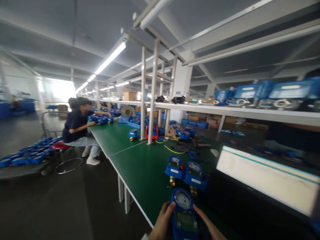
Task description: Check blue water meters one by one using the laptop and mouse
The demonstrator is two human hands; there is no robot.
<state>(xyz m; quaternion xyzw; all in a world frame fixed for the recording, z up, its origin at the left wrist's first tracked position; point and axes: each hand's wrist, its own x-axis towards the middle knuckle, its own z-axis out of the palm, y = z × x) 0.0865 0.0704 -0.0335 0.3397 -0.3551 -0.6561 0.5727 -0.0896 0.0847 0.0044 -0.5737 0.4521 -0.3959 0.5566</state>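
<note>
A blue water meter (185,221), with a round dial at its top and a small grey display below, is held between my two hands at the bottom of the head view. My left hand (162,222) grips its left side, thumb near the dial. On the opposite side my right hand (207,221) grips it, its fingers partly hidden behind the casing. Just beyond stand two similar meters with brass fittings, a left one (175,170) and a right one (196,176), on the green bench top (140,173).
A lit monitor (267,180) stands close on the right. Yellow cable (175,151) and a red holder (152,132) lie farther along the bench. Large blue meters (247,91) line the shelf (225,111). A seated co-worker (77,123) handles meters at the far left.
</note>
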